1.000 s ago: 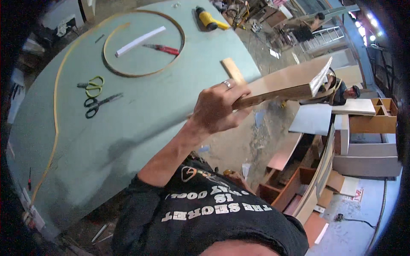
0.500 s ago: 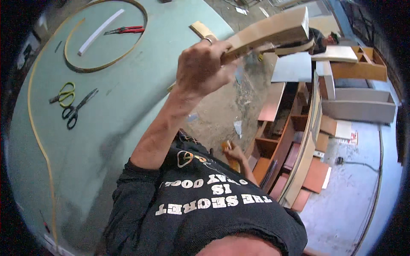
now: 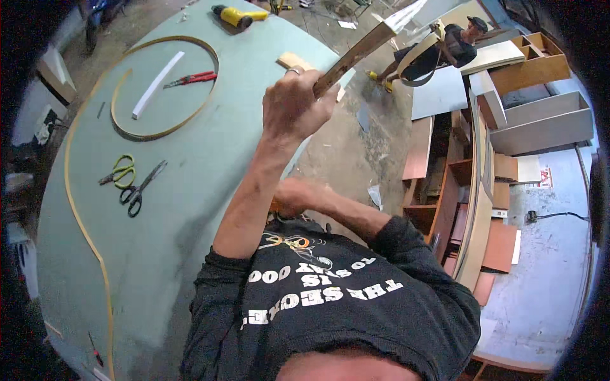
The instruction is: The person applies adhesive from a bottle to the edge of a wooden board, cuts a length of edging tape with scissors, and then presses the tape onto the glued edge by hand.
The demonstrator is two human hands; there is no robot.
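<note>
My left hand (image 3: 297, 105) is closed round the near end of a wooden board (image 3: 356, 58), raised over the right edge of the table. The board shows a brown edge and a white far end, tilting up and away to the right. Below it, close to my shirt, is my right hand (image 3: 295, 195), its fingers curled and partly hidden behind my left forearm. A bit of something orange (image 3: 274, 207) shows beside that hand; its kind is hidden. A small pale wooden piece (image 3: 293, 60) lies on the table just beyond my left hand.
The pale green table (image 3: 210, 152) holds a coiled strip (image 3: 217, 66), white strip (image 3: 157, 86), red-handled cutters (image 3: 192, 79), green-handled scissors (image 3: 122, 171), black scissors (image 3: 141, 190) and yellow heat gun (image 3: 238, 16). A co-worker (image 3: 460, 44) is at far right, near wooden shelving (image 3: 454, 171).
My right hand has come up and left from my side, near my left forearm. The board has turned more edge-on in my left hand. The heat gun and co-worker show more fully.
</note>
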